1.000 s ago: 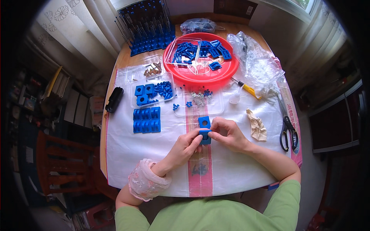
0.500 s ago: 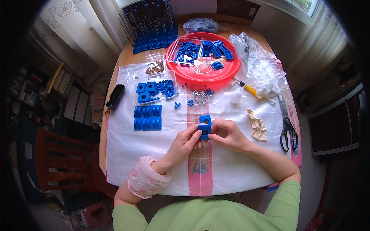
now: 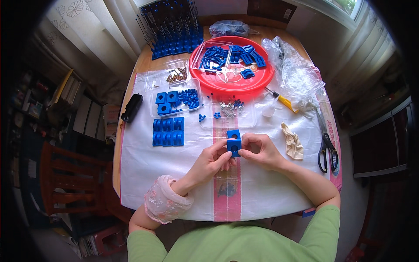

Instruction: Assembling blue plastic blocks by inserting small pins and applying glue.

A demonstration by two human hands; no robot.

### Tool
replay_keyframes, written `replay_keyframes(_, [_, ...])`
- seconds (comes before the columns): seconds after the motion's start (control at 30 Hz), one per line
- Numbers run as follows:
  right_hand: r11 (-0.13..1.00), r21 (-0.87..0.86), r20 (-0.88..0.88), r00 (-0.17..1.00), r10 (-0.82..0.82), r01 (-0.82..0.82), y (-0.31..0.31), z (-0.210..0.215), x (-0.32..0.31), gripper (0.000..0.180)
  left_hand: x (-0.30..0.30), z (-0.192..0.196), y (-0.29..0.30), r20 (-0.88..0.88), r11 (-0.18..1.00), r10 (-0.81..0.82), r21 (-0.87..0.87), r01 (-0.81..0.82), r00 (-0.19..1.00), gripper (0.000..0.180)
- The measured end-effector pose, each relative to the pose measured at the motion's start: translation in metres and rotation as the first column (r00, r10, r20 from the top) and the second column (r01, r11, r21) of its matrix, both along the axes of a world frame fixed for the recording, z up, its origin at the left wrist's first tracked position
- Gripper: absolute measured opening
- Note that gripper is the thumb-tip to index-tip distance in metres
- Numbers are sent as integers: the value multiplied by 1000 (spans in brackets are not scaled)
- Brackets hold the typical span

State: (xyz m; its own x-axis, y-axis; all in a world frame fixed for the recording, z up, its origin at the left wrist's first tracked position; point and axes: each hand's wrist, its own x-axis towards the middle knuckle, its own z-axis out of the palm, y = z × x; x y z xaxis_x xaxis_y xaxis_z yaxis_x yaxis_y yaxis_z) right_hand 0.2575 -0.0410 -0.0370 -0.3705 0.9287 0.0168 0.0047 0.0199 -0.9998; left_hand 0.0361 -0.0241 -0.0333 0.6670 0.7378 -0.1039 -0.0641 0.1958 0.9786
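Note:
Both hands hold a blue plastic block point(image 3: 234, 142) with round holes, above the pink stripe of the white table cover. My left hand point(image 3: 217, 156) pinches its left side and lower edge between thumb and fingers. From the other side, my right hand point(image 3: 263, 151) grips the lower right corner with thumb and forefinger, its fingers curled. Two faces of the block show, each with a dark hole. To the left, several blue arched pieces point(image 3: 168, 132) lie in neat rows. Beyond them, a clear tray point(image 3: 152, 110) holds blue square blocks and small blue parts.
A red round tray point(image 3: 205, 83) of blue parts stands at the back. Near it are brass-coloured screws point(image 3: 176, 75), white rings point(image 3: 229, 108) and a yellow-handled screwdriver point(image 3: 286, 102). Scissors point(image 3: 325, 153) and a cream cloth point(image 3: 292, 142) lie right; a black case point(image 3: 132, 108) lies left.
The block has tilted slightly in my fingers, and its lower face looks a little different. Both hands keep their hold. The whole view has shifted slightly.

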Motion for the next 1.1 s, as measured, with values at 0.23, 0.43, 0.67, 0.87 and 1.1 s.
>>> replay_keyframes(0.23, [999, 38, 19, 1000, -16, 15, 0, 1, 1, 12, -1, 1, 0, -2, 1000, -12, 4, 12, 1000, 37])
replay_keyframes(0.43, [997, 75, 42, 999, -18, 15, 2, -7, 2, 14, -1, 2, 1, -19, 1000, -14, -5, 14, 1000, 37])
replay_keyframes(0.67, [1000, 5, 15, 1000, 7, -7, 0, -1, 1, 12, -1, 3, 0, -37, 1000, -17, 8, 17, 999, 39])
replay_keyframes(0.87, [999, -35, -97, 995, 32, -35, 1, 1, 3, 13, -7, -9, 5, 191, 996, -33, -73, 48, 981, 43])
replay_keyframes(1.1, [1000, -30, -157, 988, -11, 6, 2, -4, 7, 13, -6, -16, 6, 155, 995, 21, -97, -6, 988, 50])
